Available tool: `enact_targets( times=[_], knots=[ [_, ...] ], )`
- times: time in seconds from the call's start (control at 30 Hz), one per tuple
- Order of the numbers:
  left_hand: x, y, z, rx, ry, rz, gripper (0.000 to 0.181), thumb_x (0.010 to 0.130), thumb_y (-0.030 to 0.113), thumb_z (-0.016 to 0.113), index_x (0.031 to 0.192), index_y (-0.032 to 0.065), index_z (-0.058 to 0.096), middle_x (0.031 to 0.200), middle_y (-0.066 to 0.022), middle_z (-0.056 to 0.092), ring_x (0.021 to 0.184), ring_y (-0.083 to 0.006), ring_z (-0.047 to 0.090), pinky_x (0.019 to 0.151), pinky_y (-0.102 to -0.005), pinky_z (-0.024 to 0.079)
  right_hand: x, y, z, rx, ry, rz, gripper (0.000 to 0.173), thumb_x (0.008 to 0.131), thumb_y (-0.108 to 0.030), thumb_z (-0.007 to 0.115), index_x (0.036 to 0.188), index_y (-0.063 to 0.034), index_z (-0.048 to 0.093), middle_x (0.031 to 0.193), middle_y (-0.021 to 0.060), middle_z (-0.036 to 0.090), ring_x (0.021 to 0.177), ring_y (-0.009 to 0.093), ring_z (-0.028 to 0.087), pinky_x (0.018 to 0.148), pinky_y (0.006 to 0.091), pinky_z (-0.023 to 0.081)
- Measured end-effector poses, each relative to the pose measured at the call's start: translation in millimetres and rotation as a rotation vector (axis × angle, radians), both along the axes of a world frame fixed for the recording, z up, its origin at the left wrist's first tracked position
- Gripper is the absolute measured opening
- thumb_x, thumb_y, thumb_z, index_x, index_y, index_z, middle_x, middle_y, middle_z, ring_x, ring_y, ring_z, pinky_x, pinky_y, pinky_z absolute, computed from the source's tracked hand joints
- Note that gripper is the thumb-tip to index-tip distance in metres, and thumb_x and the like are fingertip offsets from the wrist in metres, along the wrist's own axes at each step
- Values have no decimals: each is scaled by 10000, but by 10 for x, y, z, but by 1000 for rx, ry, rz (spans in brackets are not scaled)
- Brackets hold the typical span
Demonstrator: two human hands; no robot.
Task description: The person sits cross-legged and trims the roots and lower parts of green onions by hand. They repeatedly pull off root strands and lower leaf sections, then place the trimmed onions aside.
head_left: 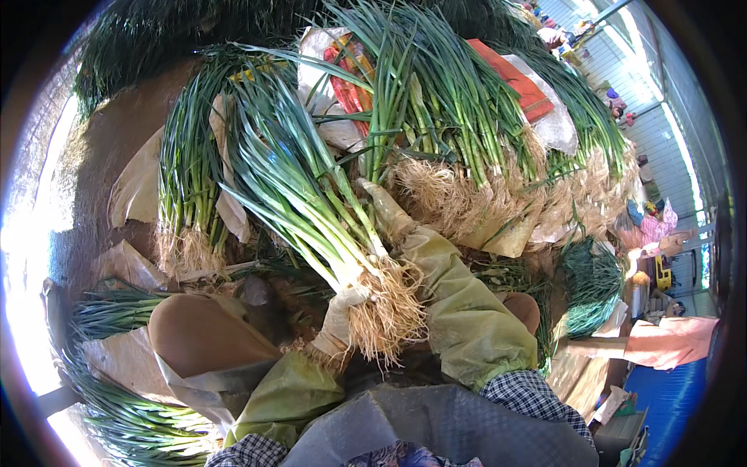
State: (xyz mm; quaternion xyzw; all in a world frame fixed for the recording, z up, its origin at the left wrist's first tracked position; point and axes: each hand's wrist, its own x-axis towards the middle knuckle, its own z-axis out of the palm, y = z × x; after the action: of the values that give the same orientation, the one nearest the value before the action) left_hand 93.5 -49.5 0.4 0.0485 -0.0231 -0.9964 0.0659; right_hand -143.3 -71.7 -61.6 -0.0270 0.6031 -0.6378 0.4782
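Before me, tilted with its leaves up and to the left, is a bunch of green onions with tangled pale roots. My left hand, in a pale dirty glove, grips the bunch at its root end. My gloved right hand is raised on the bunch's right side, touching or next to its upper stems; its fingers are partly hidden, and whether they close on anything is unclear. Green sleeve covers reach down both forearms. Behind the right hand lies a long row of green onions with roots towards me.
Another green onion bundle lies at left, with more green onions at lower left. Red-orange sacking sits among the row. My knee is beside the bunch. At right are a netted green pile and a co-worker's arm.
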Motion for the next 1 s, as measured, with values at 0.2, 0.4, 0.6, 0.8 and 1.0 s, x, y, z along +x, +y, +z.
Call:
enact_targets(
  times=[0.2,0.4,0.6,0.8,1.0],
  knots=[
    [136,-22,91,26,-49,40,666,715,167,651,1313,4,407,1191,-162,545,1029,-275,587,904,-422,498,-37,18,1162,-104,82,-15,316,873,-212,600,1119,-15,608,581,-98,451,419,8,346,344,156,269],
    [44,-28,148,-15,0,-11,683,700,175,669,1309,7,409,1160,-136,542,1005,-253,585,885,-394,502,-1323,585,2453,889,949,-117,469,950,-463,450,1062,-40,618,583,-30,495,443,87,432,375,255,335],
    [94,-4,32,-39,-114,-1,656,729,154,645,1317,0,401,1152,-141,559,1001,-251,601,892,-397,504,34,76,1338,629,1626,731,672,967,-573,160,1107,-112,630,1079,139,640,854,301,623,831,454,464],
    [91,18,53,-3,-83,-37,637,751,147,626,1326,1,394,1137,-143,574,987,-246,610,884,-382,510,340,-169,984,644,1431,686,365,907,-448,501,884,-105,625,779,119,626,692,282,610,638,424,455],
    [85,23,157,-8,-136,20,621,734,137,627,1300,-15,421,1124,-151,575,950,-248,623,869,-386,523,362,229,945,-12,1170,244,215,937,-224,516,824,-87,638,759,58,630,693,175,595,615,327,475]
  ],
)
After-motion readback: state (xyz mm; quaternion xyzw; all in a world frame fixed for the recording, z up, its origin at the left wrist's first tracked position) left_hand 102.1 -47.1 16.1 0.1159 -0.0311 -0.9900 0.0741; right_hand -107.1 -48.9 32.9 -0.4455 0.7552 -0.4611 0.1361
